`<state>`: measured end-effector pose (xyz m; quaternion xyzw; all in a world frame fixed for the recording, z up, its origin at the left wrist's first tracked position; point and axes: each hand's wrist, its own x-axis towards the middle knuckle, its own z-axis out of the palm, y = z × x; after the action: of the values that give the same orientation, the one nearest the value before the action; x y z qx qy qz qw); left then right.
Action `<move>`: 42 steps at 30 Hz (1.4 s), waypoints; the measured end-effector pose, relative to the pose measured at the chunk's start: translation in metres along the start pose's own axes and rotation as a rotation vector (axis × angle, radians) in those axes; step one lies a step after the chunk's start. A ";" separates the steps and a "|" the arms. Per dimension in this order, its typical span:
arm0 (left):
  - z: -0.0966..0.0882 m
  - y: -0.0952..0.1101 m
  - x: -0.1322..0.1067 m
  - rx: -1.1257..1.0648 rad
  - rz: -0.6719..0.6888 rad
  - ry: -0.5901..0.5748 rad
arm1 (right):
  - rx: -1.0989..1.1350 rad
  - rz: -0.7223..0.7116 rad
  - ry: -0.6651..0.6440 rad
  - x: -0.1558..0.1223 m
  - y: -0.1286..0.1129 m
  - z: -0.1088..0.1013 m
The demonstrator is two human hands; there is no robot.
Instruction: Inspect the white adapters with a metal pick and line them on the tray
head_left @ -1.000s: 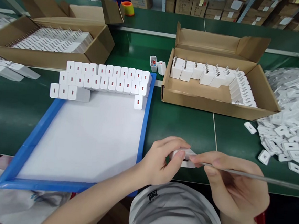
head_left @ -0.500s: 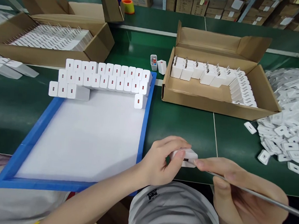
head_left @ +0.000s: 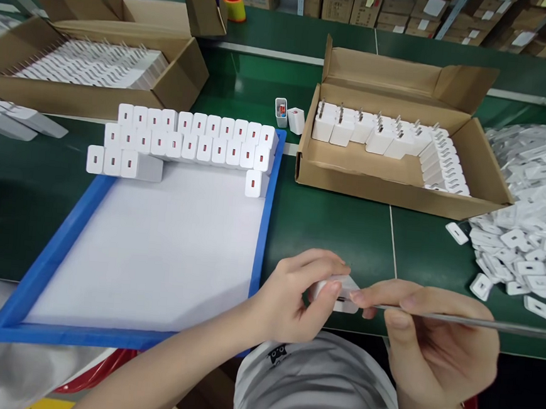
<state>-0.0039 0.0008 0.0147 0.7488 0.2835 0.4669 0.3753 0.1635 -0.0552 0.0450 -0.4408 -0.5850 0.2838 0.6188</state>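
My left hand (head_left: 301,295) is closed around a white charger (head_left: 342,290), thumb on its near face and fingers over the top. A dark slot shows in the charger's end face. In my right hand (head_left: 432,343) is a thin metal rod (head_left: 462,319), pinched between thumb and fingers. Its tip points left at the charger's slot, and my right index fingertip touches the charger's end. The tip itself is hidden, so its depth cannot be told. To the left lies a white board with a blue rim (head_left: 266,216), with rows of white chargers (head_left: 190,146) along its far edge.
An open cardboard box (head_left: 396,195) with pronged chargers stands behind my hands, another box (head_left: 183,78) at the far left. Loose white end caps (head_left: 527,268) and plastic bags (head_left: 535,168) are heaped on the right. An opened charger case (head_left: 281,112) sits between the boxes.
The rod has swung up to nearly level, and my right hand has shifted a little left with it. My left hand and the charger have barely moved.
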 end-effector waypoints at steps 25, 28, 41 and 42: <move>0.003 -0.006 0.001 0.018 -0.107 -0.002 | -0.090 -0.025 0.158 -0.008 0.002 -0.015; 0.002 -0.005 0.000 -0.012 -0.104 0.017 | -0.080 0.199 0.114 -0.007 0.015 -0.015; 0.000 -0.002 -0.001 -0.050 -0.150 0.006 | 0.426 0.598 -0.057 -0.004 0.031 0.017; 0.000 -0.003 -0.001 -0.047 -0.161 0.007 | 0.429 0.603 -0.059 -0.004 0.031 0.017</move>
<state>-0.0042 0.0013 0.0118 0.7130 0.3331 0.4445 0.4279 0.1511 -0.0411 0.0147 -0.4453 -0.3737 0.5819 0.5687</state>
